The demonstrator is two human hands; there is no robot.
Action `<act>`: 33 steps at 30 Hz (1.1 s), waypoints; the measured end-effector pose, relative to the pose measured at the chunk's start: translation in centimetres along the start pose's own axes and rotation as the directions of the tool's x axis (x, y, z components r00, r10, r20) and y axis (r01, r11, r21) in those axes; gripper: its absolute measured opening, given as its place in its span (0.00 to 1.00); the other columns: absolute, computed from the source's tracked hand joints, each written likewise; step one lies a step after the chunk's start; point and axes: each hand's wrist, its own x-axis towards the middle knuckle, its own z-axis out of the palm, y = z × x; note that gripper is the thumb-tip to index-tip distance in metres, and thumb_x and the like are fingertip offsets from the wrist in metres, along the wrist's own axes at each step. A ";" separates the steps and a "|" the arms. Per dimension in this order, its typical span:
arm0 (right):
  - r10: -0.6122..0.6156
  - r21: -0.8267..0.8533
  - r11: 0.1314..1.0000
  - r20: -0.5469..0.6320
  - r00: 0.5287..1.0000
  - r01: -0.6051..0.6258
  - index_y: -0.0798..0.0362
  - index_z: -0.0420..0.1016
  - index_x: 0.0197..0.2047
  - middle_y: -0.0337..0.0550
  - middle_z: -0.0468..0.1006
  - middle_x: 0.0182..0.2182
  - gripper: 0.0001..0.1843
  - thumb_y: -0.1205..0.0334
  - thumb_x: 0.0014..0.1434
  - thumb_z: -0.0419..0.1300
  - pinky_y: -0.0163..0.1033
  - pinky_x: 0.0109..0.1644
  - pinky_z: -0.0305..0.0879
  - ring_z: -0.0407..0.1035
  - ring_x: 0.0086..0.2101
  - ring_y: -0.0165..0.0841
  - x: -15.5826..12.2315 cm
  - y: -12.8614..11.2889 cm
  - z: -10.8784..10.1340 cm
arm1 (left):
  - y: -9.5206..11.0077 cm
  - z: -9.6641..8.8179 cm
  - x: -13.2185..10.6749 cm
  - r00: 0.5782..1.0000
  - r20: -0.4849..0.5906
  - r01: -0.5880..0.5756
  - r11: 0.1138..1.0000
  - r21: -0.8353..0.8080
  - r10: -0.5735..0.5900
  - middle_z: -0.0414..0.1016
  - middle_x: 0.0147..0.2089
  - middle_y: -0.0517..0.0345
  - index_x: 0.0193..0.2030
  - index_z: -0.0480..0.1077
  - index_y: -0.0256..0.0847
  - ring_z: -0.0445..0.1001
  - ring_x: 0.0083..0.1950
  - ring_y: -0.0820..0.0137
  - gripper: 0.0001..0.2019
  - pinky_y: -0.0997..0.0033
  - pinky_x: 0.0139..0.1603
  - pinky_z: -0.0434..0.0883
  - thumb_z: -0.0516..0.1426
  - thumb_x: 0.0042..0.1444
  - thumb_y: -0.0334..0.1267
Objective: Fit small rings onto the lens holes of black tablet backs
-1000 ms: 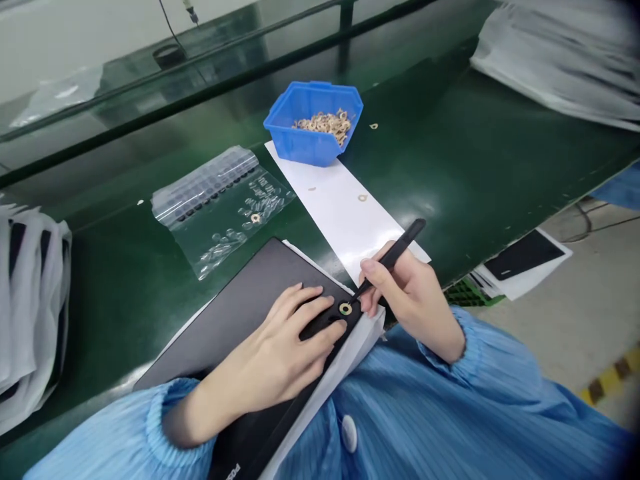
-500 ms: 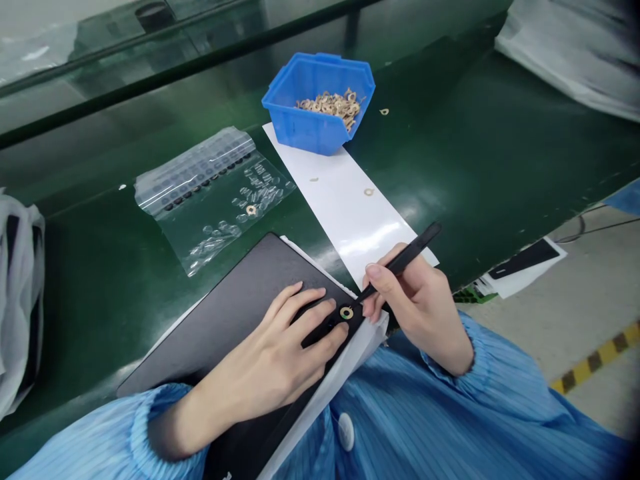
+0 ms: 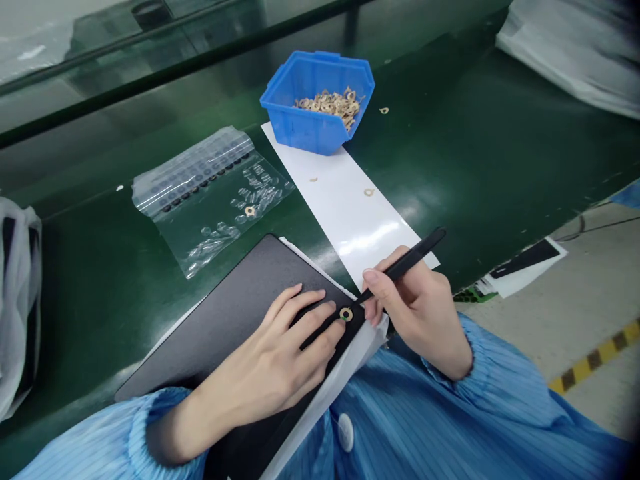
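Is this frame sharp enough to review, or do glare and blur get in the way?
Head view: usable; glare streaks the white paper strip, sheen lies on the green conveyor belt, the blue plastic bin looks crisp, right corners darken.

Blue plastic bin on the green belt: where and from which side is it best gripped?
Grip the rim of the blue plastic bin from above on its left side: its wall tapers below the rim, leaving an edge to pinch.
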 end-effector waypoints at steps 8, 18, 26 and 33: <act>-0.137 0.033 0.990 -0.075 0.988 0.139 0.50 0.63 0.35 0.35 0.70 0.24 0.03 0.66 0.62 0.55 0.34 0.20 0.69 0.69 0.18 0.27 -0.7 0.4 0.0 | 0.5 0.0 0.7 0.999 0.017 0.049 0.997 0.064 -0.051 0.71 0.54 0.48 0.58 0.65 0.32 0.64 0.57 0.57 0.17 0.48 0.60 0.62 0.51 0.63 0.33; -0.285 0.056 0.957 -0.013 0.959 0.285 0.51 0.65 0.37 0.39 0.68 0.29 0.06 0.71 0.61 0.54 0.36 0.24 0.68 0.69 0.23 0.27 -0.9 0.9 -0.3 | 1.2 0.3 0.6 0.990 -0.062 0.126 0.991 0.038 -0.124 0.71 0.52 0.47 0.55 0.67 0.33 0.65 0.57 0.58 0.15 0.46 0.62 0.60 0.50 0.63 0.30; -0.310 -0.031 0.950 -0.010 0.951 0.309 0.51 0.64 0.36 0.39 0.70 0.28 0.05 0.70 0.59 0.56 0.38 0.28 0.66 0.69 0.25 0.29 -1.1 1.4 -0.1 | 1.2 0.2 0.7 0.993 -0.020 0.116 0.992 0.055 -0.115 0.71 0.54 0.48 0.56 0.66 0.36 0.65 0.57 0.56 0.16 0.44 0.61 0.59 0.50 0.63 0.32; -0.319 0.042 0.947 0.012 0.948 0.318 0.50 0.64 0.37 0.38 0.71 0.26 0.05 0.70 0.59 0.55 0.38 0.27 0.67 0.70 0.23 0.29 -1.1 1.5 -0.3 | 0.6 0.2 0.4 0.982 -0.145 0.117 0.992 -0.054 -0.124 0.72 0.50 0.44 0.49 0.68 0.30 0.67 0.56 0.60 0.11 0.50 0.62 0.61 0.52 0.60 0.28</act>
